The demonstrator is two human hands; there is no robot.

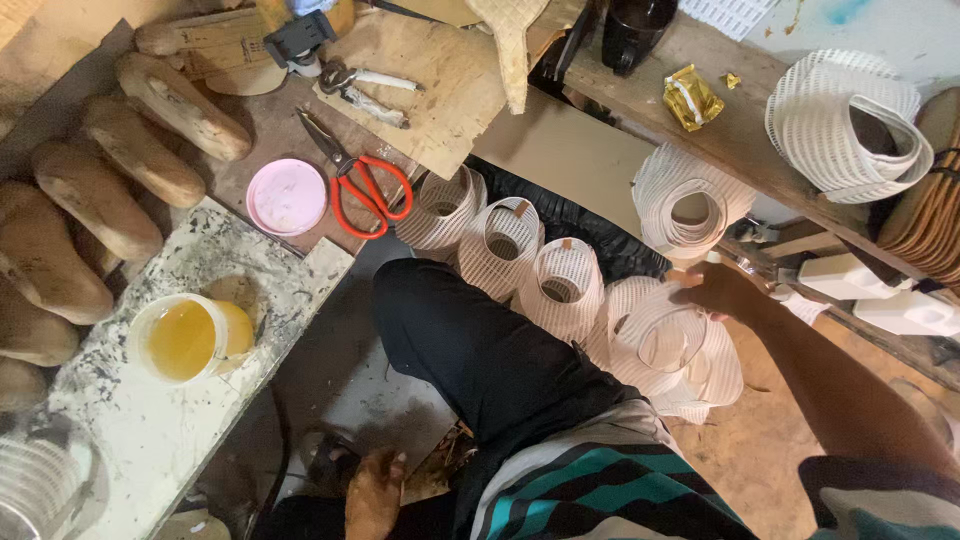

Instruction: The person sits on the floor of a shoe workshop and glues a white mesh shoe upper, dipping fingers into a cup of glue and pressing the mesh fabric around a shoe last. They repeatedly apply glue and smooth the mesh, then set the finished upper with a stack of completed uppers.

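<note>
1. Your right hand [715, 290], right of centre in the frame, reaches out to a pile of white perforated strip loops [665, 345] on the floor; the fingers are curled onto the top loop, but whether they grip it or only rest on it you cannot tell.
2. Your left hand [375, 495], at the bottom centre, hangs low beside your dark trouser leg [470, 350]; the fingers look loosely bent and hold nothing visible.
3. Progress, as a judgement: three rolled loops [500, 240] stand in a row at centre, touching one another, and read as finished pieces. The loose pile under your right hand and the coils at upper right [845, 120] look like stock yet to be worked.
4. Counter, left of frame: a speckled slab [200, 400] bears an open tub of yellow glue [185, 340].
5. Beside it, toward the upper left: a pink lid [287, 197], red-handled scissors [365, 180] and a row of wooden shoe lasts [140, 150].
6. Room: a cramped workshop; a worn plank shelf [740, 140] crosses the upper right, carrying a crumpled gold wrapper [690, 97].
</note>
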